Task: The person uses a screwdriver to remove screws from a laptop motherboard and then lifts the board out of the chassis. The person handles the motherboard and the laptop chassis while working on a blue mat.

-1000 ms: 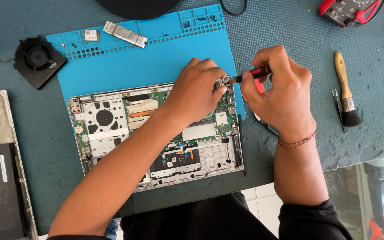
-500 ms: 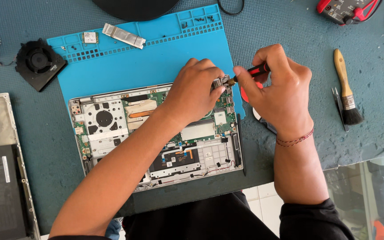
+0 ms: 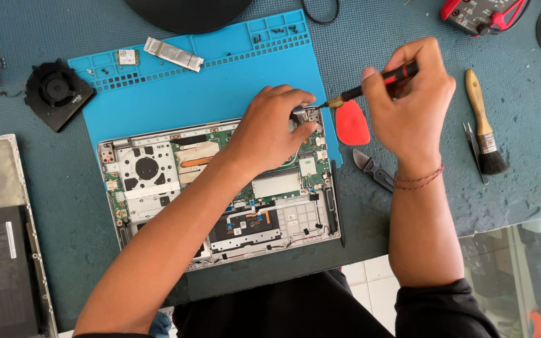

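Opened laptop lying on a smooth blue mat, its bare metal shell showing a green circuit board, a round fan cut-out and flat silver shields. The mat is sitting on a coarse, dull teal table cover.

Left hand is resting on the board, fingers curled narrow and pinching a small grey metal bracket at the laptop's 1 o'clock corner. Right hand is closing around a slim screwdriver, red-and-black handle, brass collar; its tip is touching the bracket.

At 3 o'clock of the bracket, a red teardrop plastic pick. At 5 o'clock of the pick, grey pliers. Farther toward 3 o'clock, a wooden-handled brush with black bristles. At 10 o'clock of the laptop, a loose black fan, ribbed and round.

Against the frame half a second back: the right hand is sitting higher and farther right, the screwdriver is angling up more steeply, and the red pick, then mostly covered, is lying in plain sight. The left hand is keeping its place.
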